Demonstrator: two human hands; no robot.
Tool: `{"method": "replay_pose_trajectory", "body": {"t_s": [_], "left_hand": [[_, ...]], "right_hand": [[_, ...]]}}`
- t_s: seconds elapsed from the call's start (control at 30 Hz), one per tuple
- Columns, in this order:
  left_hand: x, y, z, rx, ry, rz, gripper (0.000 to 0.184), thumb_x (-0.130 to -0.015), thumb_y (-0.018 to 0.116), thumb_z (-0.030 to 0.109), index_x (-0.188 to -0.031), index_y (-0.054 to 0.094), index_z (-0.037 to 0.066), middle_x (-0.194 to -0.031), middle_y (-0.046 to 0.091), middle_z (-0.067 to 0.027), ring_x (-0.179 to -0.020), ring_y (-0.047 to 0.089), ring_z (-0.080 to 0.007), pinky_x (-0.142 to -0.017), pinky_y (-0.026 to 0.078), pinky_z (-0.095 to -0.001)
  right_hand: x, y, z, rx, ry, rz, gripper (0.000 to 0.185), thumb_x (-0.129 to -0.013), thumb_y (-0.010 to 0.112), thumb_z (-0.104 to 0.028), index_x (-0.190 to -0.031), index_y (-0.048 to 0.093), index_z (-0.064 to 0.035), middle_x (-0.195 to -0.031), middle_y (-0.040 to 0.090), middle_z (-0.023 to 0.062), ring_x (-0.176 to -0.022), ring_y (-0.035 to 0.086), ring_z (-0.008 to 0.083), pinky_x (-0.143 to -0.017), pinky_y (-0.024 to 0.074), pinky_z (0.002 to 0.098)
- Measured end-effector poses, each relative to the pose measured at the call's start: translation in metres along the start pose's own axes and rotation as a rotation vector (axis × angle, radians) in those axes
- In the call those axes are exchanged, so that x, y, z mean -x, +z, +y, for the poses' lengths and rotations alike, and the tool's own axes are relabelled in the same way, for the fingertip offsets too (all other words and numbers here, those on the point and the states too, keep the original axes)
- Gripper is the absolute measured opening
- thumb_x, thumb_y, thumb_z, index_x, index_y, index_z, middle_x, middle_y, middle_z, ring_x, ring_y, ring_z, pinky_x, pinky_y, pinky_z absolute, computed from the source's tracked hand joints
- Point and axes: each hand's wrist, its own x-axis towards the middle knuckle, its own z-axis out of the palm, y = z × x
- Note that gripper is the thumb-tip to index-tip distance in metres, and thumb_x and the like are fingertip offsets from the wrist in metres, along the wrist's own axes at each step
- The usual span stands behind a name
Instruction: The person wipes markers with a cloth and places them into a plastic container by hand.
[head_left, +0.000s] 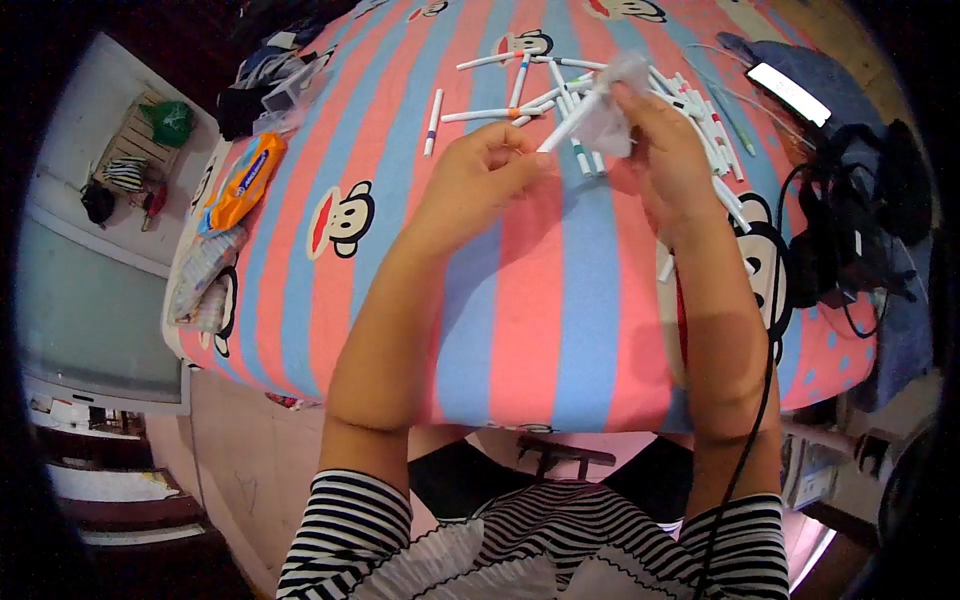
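Note:
Out over the bed, my left hand (482,180) is closed, its thumb and fingers pinching the near end of a white marker (568,125). My right hand (665,150) is closed on a crumpled white wipe (612,112), which is at the marker's far end. The wipe hides that end of the marker. Behind and beside my hands, several white markers with coloured bands lie scattered, one standing apart as a single marker (433,122) at the left. More of them are heaped to the right of my right hand, partly hidden by it.
A striped pink and blue bedsheet (525,330) with monkey prints spreads under everything. An orange wipes pack (250,180) lies at the left edge. At the right are a lit phone (790,92) and black cables (850,220); one cable hangs across my right forearm.

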Motion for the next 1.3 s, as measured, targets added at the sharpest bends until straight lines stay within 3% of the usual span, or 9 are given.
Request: {"method": "replay_pose_trajectory", "body": {"t_s": [0.13, 0.23, 0.33, 0.53, 0.57, 0.87, 1.17, 1.3], "left_hand": [[-0.001, 0.003, -0.002, 0.110, 0.022, -0.041, 0.014, -0.090, 0.063, 0.016, -0.091, 0.061, 0.003, -0.077, 0.062, -0.0009, -0.069, 0.057, -0.0081, -0.064, 0.045, -0.0223], [-0.001, 0.003, -0.004, 0.125, 0.058, -0.066, 0.014, -0.092, 0.059, 0.016, -0.092, 0.062, 0.003, -0.077, 0.061, -0.0006, -0.069, 0.056, -0.0076, -0.064, 0.045, -0.0223], [0.001, 0.002, -0.001, 0.081, 0.077, -0.125, 0.015, -0.094, 0.056, 0.016, -0.093, 0.062, 0.002, -0.075, 0.060, -0.0004, -0.069, 0.055, -0.0074, -0.066, 0.045, -0.0225], [0.002, 0.001, -0.001, 0.015, 0.072, -0.244, 0.021, -0.096, 0.053, 0.021, -0.095, 0.063, 0.003, -0.072, 0.058, 0.0003, -0.069, 0.053, -0.0072, -0.067, 0.042, -0.0234], [0.003, 0.001, 0.000, 0.003, 0.070, -0.250, 0.023, -0.097, 0.051, 0.023, -0.095, 0.063, 0.003, -0.072, 0.057, 0.0006, -0.069, 0.052, -0.0071, -0.067, 0.041, -0.0235], [0.004, 0.004, -0.001, 0.041, -0.020, -0.164, 0.030, -0.100, 0.044, 0.030, -0.093, 0.061, 0.007, -0.067, 0.046, 0.0045, -0.063, 0.041, -0.0064, -0.060, 0.033, -0.0226], [0.003, 0.003, -0.001, 0.079, -0.037, -0.173, 0.030, -0.100, 0.043, 0.029, -0.092, 0.061, 0.007, -0.065, 0.044, 0.0046, -0.062, 0.038, -0.0069, -0.058, 0.030, -0.0226], [0.001, 0.003, -0.005, 0.024, 0.032, -0.164, 0.029, -0.100, 0.044, 0.030, -0.092, 0.061, 0.007, -0.065, 0.045, 0.0041, -0.061, 0.039, -0.0065, -0.057, 0.029, -0.0227]], "right_hand": [[0.004, 0.009, 0.017, 0.297, 0.093, -0.141, 0.027, -0.088, 0.064, -0.033, -0.096, 0.069, -0.0076, -0.078, 0.064, -0.0016, -0.074, 0.057, 0.0074, -0.069, 0.0430, 0.0208], [0.014, 0.021, 0.017, 0.217, 0.109, -0.228, 0.030, -0.089, 0.064, -0.032, -0.104, 0.066, -0.0052, -0.088, 0.064, -0.0002, -0.080, 0.057, 0.0071, -0.073, 0.0430, 0.0224], [0.010, 0.019, 0.022, 0.199, -0.014, -0.116, 0.034, -0.086, 0.066, -0.039, -0.094, 0.069, -0.0054, -0.075, 0.063, -0.0019, -0.066, 0.053, 0.0071, -0.060, 0.0400, 0.0225], [0.000, 0.005, 0.005, 0.035, -0.030, 0.078, 0.039, -0.087, 0.064, -0.043, -0.097, 0.067, -0.0053, -0.079, 0.062, -0.0003, -0.071, 0.051, 0.0073, -0.068, 0.0395, 0.0231], [0.002, 0.005, 0.003, -0.011, -0.005, 0.072, 0.039, -0.089, 0.061, -0.044, -0.101, 0.067, -0.0067, -0.087, 0.062, 0.0007, -0.076, 0.053, 0.0083, -0.071, 0.0401, 0.0240], [-0.003, 0.000, 0.002, -0.498, 0.070, -0.030, 0.036, -0.094, 0.054, -0.037, -0.114, 0.063, -0.0080, -0.096, 0.063, 0.0011, -0.086, 0.055, 0.0108, -0.073, 0.0429, 0.0253], [0.003, 0.005, -0.006, -0.472, 0.036, -0.056, 0.036, -0.095, 0.050, -0.034, -0.116, 0.060, -0.0069, -0.105, 0.063, 0.0019, -0.092, 0.057, 0.0113, -0.075, 0.0452, 0.0264], [0.000, -0.006, 0.001, -0.548, 0.083, -0.165, 0.034, -0.094, 0.051, -0.030, -0.116, 0.060, -0.0048, -0.110, 0.062, 0.0056, -0.097, 0.058, 0.0146, -0.082, 0.0473, 0.0297]]}}
